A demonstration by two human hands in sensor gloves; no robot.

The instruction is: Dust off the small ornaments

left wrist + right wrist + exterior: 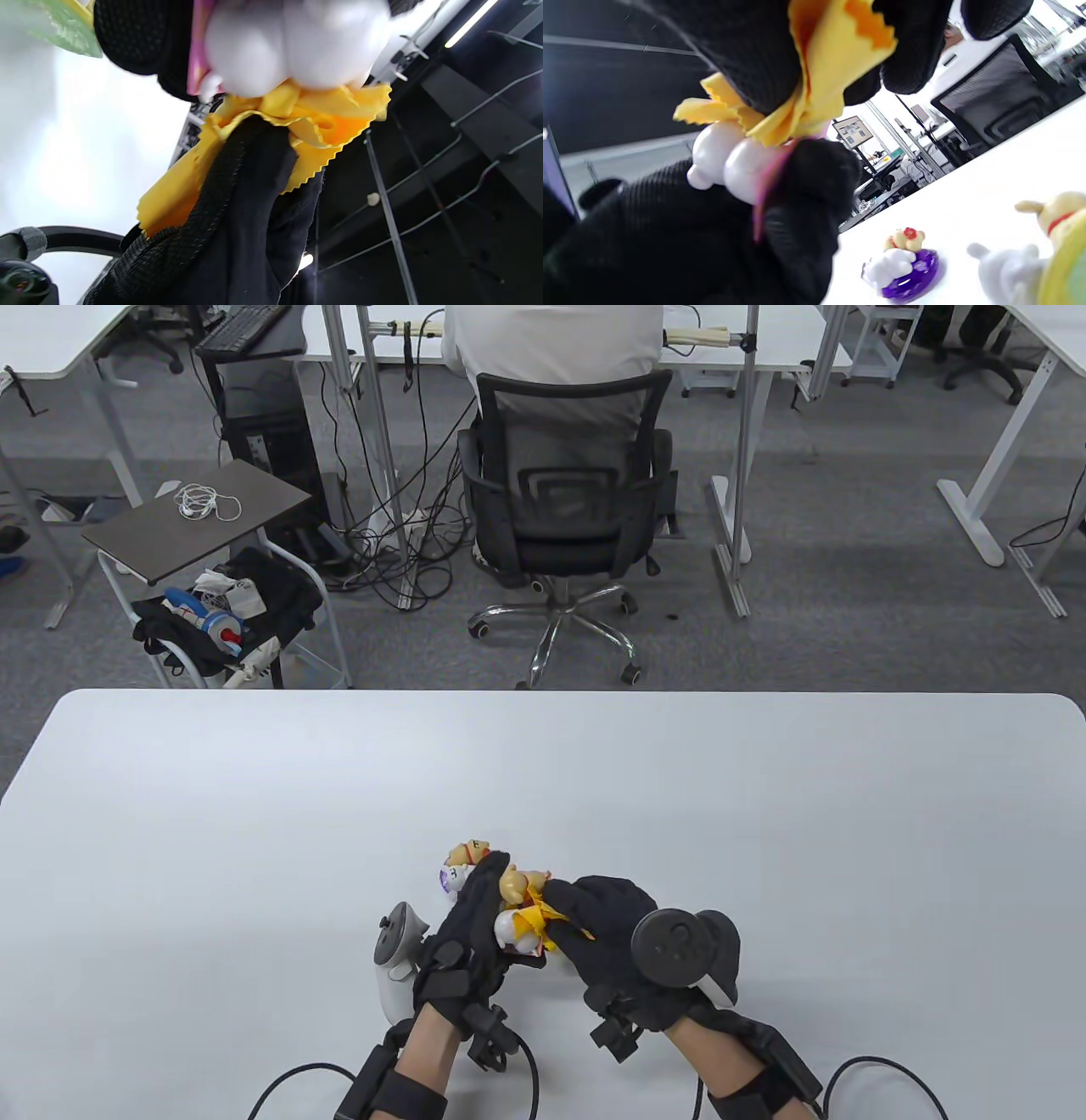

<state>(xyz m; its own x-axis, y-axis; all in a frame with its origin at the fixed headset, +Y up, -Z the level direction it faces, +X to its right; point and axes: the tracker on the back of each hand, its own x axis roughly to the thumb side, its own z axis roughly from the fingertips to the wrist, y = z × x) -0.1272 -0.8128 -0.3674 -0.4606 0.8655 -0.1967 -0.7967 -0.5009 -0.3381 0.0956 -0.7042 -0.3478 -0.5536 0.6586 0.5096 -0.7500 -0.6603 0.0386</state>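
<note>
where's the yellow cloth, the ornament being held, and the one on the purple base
yellow cloth (835,55), right wrist view, on the flat fold between the gloved fingers
held ornament (729,156), right wrist view, on its white rounded part
purple-base ornament (910,275), right wrist view, on the purple base, standing on the table

surface (254,814): we see it white, with rounded far corners | on it: a small figurine on a purple base (903,271), standing upright | beside it: a white and tan figurine (1022,262), near the view's right edge | both stand near each other, not touching
</note>
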